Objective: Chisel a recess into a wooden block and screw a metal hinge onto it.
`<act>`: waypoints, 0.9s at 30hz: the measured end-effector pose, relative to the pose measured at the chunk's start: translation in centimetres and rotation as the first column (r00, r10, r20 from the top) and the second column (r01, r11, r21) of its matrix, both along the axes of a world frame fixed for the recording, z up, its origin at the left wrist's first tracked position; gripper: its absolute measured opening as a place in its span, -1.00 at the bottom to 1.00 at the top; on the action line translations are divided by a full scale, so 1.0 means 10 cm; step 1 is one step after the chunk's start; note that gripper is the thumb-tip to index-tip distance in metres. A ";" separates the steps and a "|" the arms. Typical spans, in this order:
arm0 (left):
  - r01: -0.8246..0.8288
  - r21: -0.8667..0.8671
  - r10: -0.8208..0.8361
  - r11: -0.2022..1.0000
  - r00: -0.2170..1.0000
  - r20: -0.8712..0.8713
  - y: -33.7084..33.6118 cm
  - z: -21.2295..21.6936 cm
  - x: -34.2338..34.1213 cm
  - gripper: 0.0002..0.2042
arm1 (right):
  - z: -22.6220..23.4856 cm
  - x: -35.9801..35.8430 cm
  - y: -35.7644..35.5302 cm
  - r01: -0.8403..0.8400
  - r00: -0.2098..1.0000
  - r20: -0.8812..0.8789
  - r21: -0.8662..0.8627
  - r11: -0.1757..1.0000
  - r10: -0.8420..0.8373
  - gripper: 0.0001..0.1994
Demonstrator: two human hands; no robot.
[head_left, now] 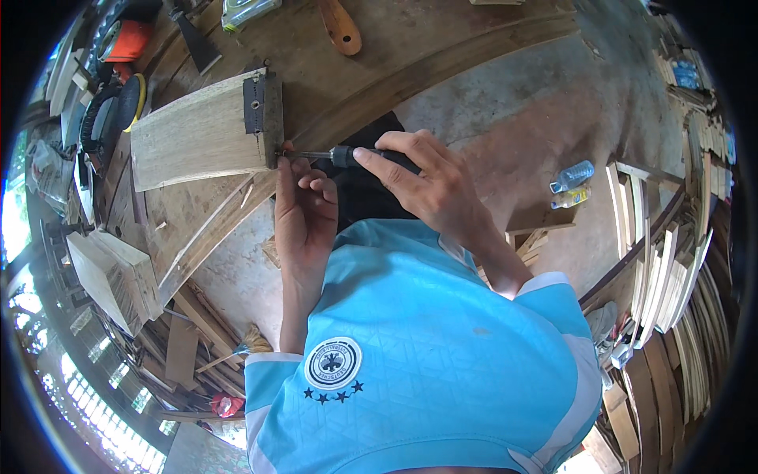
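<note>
A pale wooden board lies on the workbench, with a dark metal plate fixed at its near end. My right hand grips the black handle of a screwdriver, its shaft pointing left at the board's end edge below the plate. My left hand pinches the shaft near the tip, right by the board's corner. What sits under the tip is hidden by my fingers.
On the bench lie an orange power tool, a sander with a yellow disc, a wooden handle and a block of wood. Two plastic bottles stand on the concrete floor. Stacked wooden slats fill the right side.
</note>
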State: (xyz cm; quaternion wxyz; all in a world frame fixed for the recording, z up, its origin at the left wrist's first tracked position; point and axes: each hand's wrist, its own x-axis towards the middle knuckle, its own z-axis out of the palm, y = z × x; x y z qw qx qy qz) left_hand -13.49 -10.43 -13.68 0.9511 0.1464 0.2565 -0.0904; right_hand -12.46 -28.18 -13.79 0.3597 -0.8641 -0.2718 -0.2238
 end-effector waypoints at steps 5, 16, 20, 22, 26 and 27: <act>0.014 -0.002 -0.014 1.000 1.000 -0.001 -0.04 0.05 0.00 -0.72 | -0.02 -0.01 0.01 -0.029 0.993 -0.112 0.102 0.994 0.041 -0.61; -0.512 0.564 -0.551 -0.648 0.826 0.118 0.89 0.69 0.39 -0.94 | 0.02 0.11 -0.09 -0.108 0.924 -0.306 0.362 0.926 0.228 -0.72; -0.707 0.435 -0.759 -0.557 0.647 0.078 0.82 0.47 1.29 -0.82 | -0.12 0.13 -0.12 -0.105 0.939 -0.266 0.383 0.918 0.219 -0.76; -0.641 0.503 -0.741 -0.579 0.671 0.002 0.85 0.43 1.29 -0.81 | -0.13 0.16 -0.11 -0.071 0.943 -0.269 0.417 0.906 0.197 -0.82; -0.554 0.582 -0.723 -0.594 0.686 -0.084 0.83 0.45 1.29 -0.75 | -0.06 0.18 -0.15 -0.066 0.767 -0.548 0.453 0.889 0.336 -0.83; -0.556 0.583 -0.724 -0.593 0.685 -0.083 0.82 0.45 1.29 -0.75 | -0.03 0.20 -0.15 0.035 0.695 -0.654 0.447 0.894 0.300 -0.83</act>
